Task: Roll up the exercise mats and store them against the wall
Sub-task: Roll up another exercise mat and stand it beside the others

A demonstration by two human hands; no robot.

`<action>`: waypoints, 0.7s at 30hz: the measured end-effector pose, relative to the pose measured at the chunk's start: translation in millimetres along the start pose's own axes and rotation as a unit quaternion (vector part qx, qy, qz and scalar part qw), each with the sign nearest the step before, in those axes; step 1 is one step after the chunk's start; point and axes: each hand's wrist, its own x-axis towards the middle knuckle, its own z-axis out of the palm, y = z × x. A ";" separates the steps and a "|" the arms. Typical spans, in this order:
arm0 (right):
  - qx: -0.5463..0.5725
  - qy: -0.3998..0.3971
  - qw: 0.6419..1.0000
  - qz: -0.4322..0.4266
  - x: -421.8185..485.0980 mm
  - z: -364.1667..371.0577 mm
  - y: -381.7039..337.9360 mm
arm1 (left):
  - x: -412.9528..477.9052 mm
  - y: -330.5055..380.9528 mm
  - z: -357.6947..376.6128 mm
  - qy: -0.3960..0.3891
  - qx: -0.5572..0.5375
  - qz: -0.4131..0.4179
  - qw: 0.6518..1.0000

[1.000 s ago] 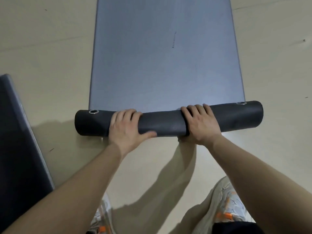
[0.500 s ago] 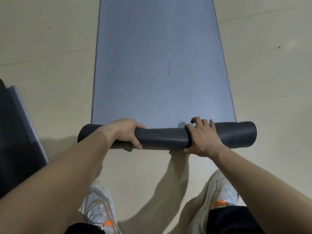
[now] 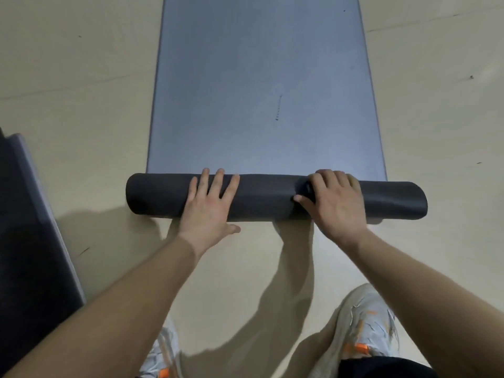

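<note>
Grey foam lies under our palms: the mat (image 3: 261, 91) is flat on the floor (image 3: 81, 77) and stretches away beyond our fingertips. Its near end is wound into a dark roll (image 3: 267, 197) lying crosswise beneath both hands. Our left hand (image 3: 208, 211) lies flat on the roll, fingers straight and fanned apart, thumb off the near side. Our right hand (image 3: 336, 205) is curled over the top, with the fingers hooked down the far side and the thumb pressed into the near face, where the foam shows a small dent. That mismatch is our first worry. With one hand pushing flat and the other gripping, we judge the two halves may travel at different rates, so the roll would skew and wind into a cone, one end creeping out past the mat's edge. Both hands also sit toward the middle, leaving the ends outside them unheld, and those could slacken and telescope. The end outside our right hand looks slightly nearer to us than the end outside our left, though the wide lens may account for that. Foam of this sort probably springs back, so lifting either hand for a new hold could let the turns loosen. Most of the mat is not yet rolled, so small errors would add up. Left of our left arm lies a second mat (image 3: 30, 227), well apart from the roll. A shoe (image 3: 362, 323) sits behind our right wrist, where a careless shuffle forward might catch it.
</note>
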 end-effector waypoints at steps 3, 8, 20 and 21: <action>-0.079 -0.054 0.995 -0.025 -14.9 24.1 -7.7 | 38.1 -9.3 -5.1 0.005 -0.030 0.006 1.000; -0.128 -0.033 0.990 -0.046 44.0 20.3 7.4 | 50.0 -26.3 -12.3 0.052 -0.023 0.039 0.998; -0.025 -0.196 0.980 -0.032 -20.9 -13.1 -0.2 | 14.3 -20.8 -42.5 -0.236 -0.206 0.024 0.949; -0.050 -0.157 0.986 -0.024 -31.9 -9.2 -4.0 | 20.1 -24.9 -46.4 -0.254 -0.220 0.020 0.942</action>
